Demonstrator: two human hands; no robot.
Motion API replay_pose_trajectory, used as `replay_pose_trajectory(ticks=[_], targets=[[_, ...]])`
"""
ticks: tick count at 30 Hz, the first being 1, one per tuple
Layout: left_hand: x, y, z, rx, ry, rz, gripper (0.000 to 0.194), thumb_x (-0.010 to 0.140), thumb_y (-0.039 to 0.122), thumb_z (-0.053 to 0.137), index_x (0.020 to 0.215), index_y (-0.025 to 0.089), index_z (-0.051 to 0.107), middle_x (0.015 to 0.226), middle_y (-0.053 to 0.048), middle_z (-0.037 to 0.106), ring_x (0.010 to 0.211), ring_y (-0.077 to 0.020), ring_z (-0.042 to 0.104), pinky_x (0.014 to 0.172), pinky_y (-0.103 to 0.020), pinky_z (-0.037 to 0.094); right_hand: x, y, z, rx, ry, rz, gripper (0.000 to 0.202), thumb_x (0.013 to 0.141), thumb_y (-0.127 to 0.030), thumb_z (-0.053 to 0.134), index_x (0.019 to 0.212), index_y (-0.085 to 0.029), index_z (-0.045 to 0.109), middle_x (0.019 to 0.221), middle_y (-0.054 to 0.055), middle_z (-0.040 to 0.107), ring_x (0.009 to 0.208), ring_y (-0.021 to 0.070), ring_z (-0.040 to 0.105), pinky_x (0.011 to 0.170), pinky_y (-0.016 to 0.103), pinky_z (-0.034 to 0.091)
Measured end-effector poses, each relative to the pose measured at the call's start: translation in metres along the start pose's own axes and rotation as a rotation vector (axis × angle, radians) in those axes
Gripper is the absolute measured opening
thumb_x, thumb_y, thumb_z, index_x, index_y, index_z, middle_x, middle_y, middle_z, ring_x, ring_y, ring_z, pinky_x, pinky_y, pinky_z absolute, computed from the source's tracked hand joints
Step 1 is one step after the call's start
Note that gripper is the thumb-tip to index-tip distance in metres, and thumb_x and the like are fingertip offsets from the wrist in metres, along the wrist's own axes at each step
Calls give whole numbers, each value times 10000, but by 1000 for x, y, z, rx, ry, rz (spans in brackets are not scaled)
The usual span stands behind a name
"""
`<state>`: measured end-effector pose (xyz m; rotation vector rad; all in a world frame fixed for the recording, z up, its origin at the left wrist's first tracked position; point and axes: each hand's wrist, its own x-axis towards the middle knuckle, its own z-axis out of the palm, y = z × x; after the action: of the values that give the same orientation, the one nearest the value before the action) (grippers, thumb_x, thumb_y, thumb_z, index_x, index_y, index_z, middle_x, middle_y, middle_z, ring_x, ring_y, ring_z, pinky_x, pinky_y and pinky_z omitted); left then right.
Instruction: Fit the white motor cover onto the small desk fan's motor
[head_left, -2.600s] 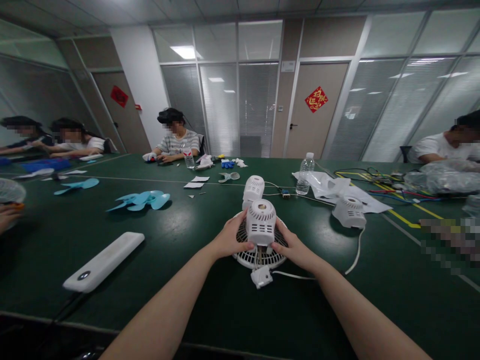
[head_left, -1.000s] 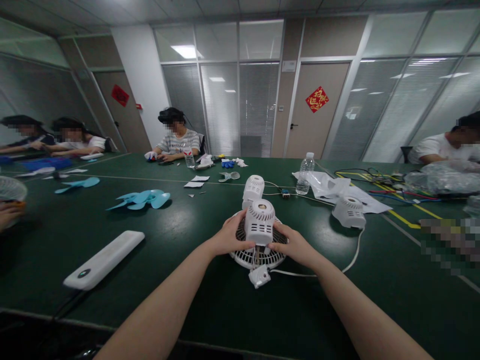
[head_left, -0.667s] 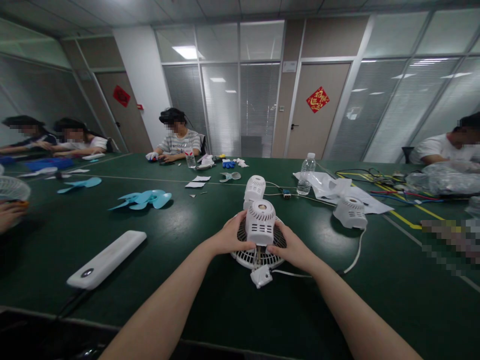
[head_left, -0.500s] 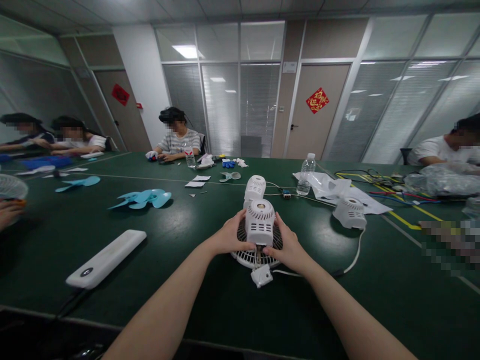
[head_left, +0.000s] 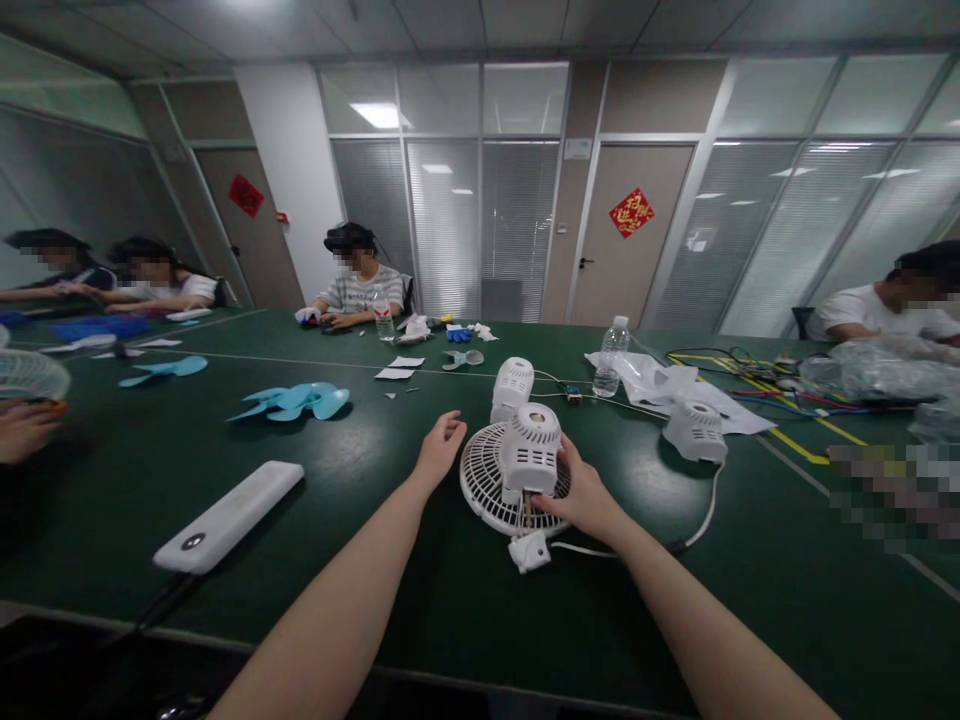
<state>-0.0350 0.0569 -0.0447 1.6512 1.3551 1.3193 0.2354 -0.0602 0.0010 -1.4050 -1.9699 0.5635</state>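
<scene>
A white fan motor housing (head_left: 531,445) with vent slots sits on a round white fan grille (head_left: 484,490) in front of me. My right hand (head_left: 589,490) grips the housing's right side, thumb at its lower front. My left hand (head_left: 441,450) is off the housing, just left of the grille, fingers loosely apart and holding nothing. In front of the grille lies a small white plastic piece (head_left: 529,551), with a white cable running right from beside it. Another white motor housing (head_left: 513,385) stands directly behind.
Blue fan blades (head_left: 300,400) and a white oblong device (head_left: 232,515) lie to the left. A water bottle (head_left: 613,357), plastic sheeting (head_left: 660,385) and a third housing (head_left: 696,430) are at right. Co-workers sit around the green table (head_left: 360,560); one person's hand (head_left: 30,430) shows at far left.
My left hand has let go of the motor housing and moved left, uncovering the grille's left side. My right hand still holds the housing, which now sits slightly further right in view.
</scene>
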Motion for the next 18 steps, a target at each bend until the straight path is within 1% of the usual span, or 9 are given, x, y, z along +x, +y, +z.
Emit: replay_pose_trajectory(ticks=[3,6,9,11,14,16,18], targets=[[0,-6,-3,28,-15,-22,395,861,401,521,1193,191,562,1044,-79,672,905,-198,652,849,-345,504,-5,-3,-7,35,-16,-1,1088,656,-434,762,1482,-196,95,1378,145,493,1289,289,458,1098,486,303],[0,-10,-5,57,-41,-30,351,839,375,542,1138,201,605,1009,-67,688,866,-192,659,824,-334,511,-12,-8,-17,43,-41,10,1010,651,-436,766,1449,-197,196,1371,136,501,1273,292,474,1082,480,334],[0,-11,-6,84,-77,-30,314,829,342,549,1105,214,628,984,-52,695,840,-183,660,807,-318,517,-23,-12,-33,26,-84,33,917,650,-447,764,1398,-192,299,1346,127,525,1241,293,500,1059,469,370],[-1,-10,-7,100,-96,-35,306,830,320,546,1106,215,628,985,-49,696,844,-179,660,803,-308,518,-35,-11,-47,7,-100,56,875,651,-450,759,1371,-184,339,1320,128,546,1209,295,525,1042,459,393],[-2,-7,-7,121,-125,-48,299,835,301,542,1107,212,628,1001,-55,697,873,-180,660,804,-302,521,-58,-2,-69,-32,-82,101,874,651,-463,746,1365,-157,345,1310,153,550,1189,307,540,1038,459,403],[-3,-4,-7,133,-149,-52,298,838,296,542,1113,217,625,1013,-53,696,900,-185,659,807,-306,524,-76,10,-85,-69,-40,141,873,647,-484,731,1360,-148,355,1308,168,549,1185,325,543,1041,474,400],[-5,-1,-8,144,-168,-53,298,840,297,545,1119,225,622,1024,-50,695,919,-191,658,815,-316,525,-95,27,-101,-107,9,198,848,633,-504,718,1338,-162,393,1284,171,569,1165,350,556,1029,493,411]])
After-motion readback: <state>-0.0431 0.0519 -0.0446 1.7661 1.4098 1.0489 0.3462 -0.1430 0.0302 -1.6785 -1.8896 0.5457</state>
